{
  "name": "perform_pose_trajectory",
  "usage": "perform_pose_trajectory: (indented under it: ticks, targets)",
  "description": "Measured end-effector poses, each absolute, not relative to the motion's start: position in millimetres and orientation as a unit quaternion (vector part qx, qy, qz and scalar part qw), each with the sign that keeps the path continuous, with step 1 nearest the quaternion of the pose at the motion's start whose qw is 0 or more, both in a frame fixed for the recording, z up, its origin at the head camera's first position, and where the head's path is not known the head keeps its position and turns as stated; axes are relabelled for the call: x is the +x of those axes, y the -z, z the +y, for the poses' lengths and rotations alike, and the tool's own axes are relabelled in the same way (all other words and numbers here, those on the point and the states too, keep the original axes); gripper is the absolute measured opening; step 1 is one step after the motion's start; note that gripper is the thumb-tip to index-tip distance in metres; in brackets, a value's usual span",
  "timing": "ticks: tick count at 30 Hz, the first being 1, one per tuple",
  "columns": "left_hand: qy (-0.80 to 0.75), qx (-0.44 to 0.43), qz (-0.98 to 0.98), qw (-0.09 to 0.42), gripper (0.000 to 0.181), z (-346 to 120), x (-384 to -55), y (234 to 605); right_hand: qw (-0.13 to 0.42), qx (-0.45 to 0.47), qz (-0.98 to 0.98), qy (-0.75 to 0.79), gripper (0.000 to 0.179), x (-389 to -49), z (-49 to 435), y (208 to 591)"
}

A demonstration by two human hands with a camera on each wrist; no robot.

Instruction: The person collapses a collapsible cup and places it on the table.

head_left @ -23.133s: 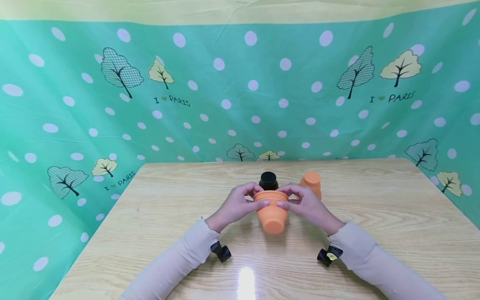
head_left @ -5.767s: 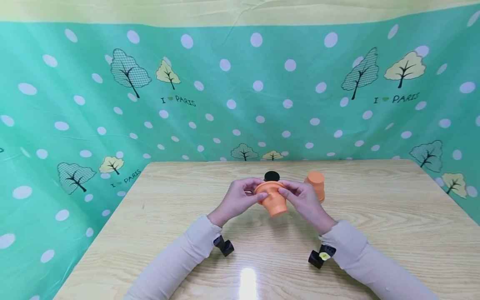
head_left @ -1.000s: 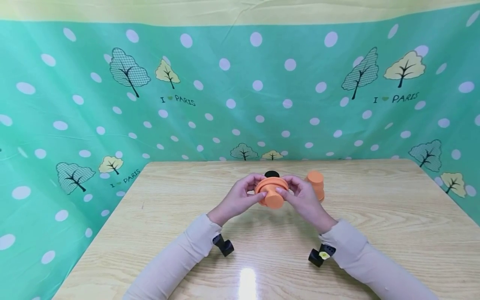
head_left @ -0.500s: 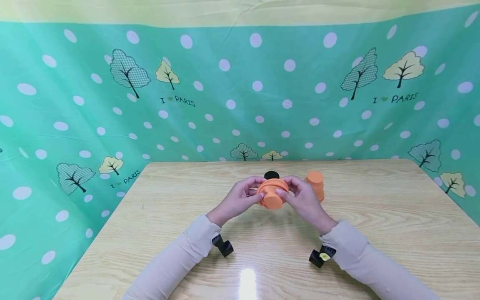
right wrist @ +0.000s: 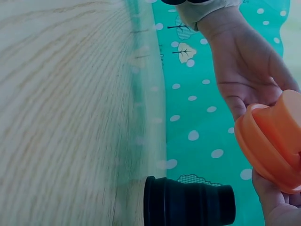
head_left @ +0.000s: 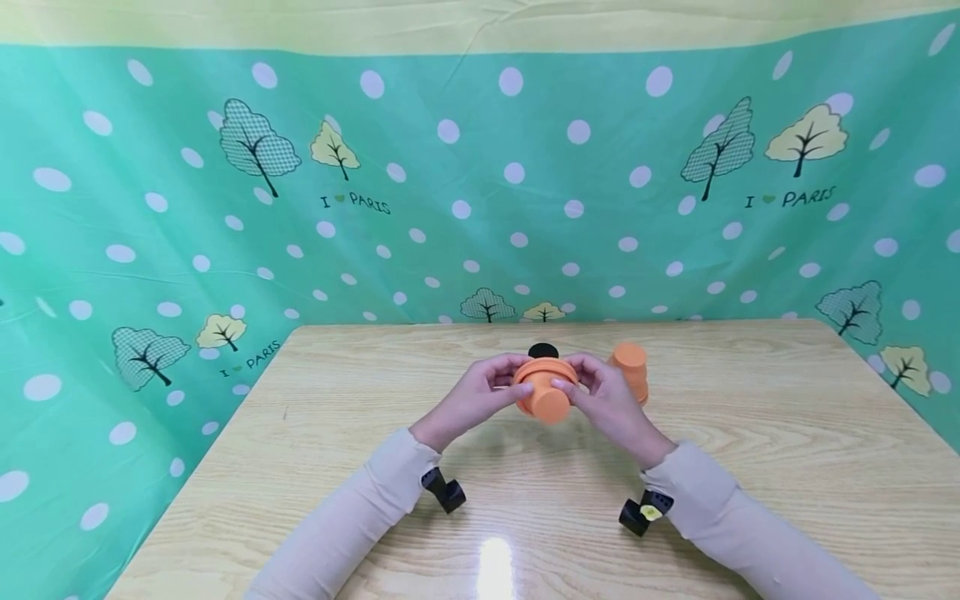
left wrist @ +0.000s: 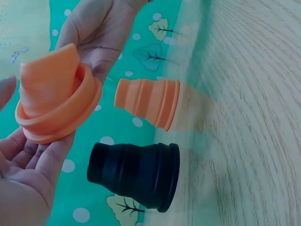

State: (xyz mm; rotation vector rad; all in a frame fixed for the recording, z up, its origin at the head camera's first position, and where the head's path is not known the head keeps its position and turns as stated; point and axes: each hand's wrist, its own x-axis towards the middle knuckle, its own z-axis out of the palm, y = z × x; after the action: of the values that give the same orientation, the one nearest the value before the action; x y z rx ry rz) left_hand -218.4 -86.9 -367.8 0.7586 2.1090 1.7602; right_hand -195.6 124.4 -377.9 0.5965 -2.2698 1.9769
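Pinching the orange cup [head_left: 551,404] with left hand [head_left: 483,394] at nine o'clock, right hand [head_left: 606,402] at three (partly folded, look!). Probably light, rubbery; best held by the rim [left wrist: 70,123].

Forearms [head_left: 345,521] slant inward, the left grip [head_left: 476,393] and right grip [head_left: 613,406] facing, fingers [head_left: 507,364] curled.

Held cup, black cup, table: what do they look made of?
Held cup: likely silicone or similar rubber, matte; its wall is creased and folded down inside the rim.
Black cup: maybe the same, though hard plastic can't be ruled out; smooth, faint sheen on its stepped wall.
Table: wood or wood-look laminate; pale grain, glossy enough to show a bright reflection.
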Motion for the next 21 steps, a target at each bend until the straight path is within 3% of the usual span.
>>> perform_pose_trajectory:
  ticks: [16, 21]
  targets:
    - [-0.607, 0.296, 0.733, 0.081, 0.022, -84.0, -219.6, 371.6, 0.057, 0.195, -0.753, -0.626, 0.022, -194.4, 119.7, 377.0]
    - [-0.593, 0.277, 0.754, 0.051, 0.025, -83.9, -221.5, 372.7, 0.037, 0.175, -0.747, -0.64, 0.025, -193.4, 119.6, 377.3]
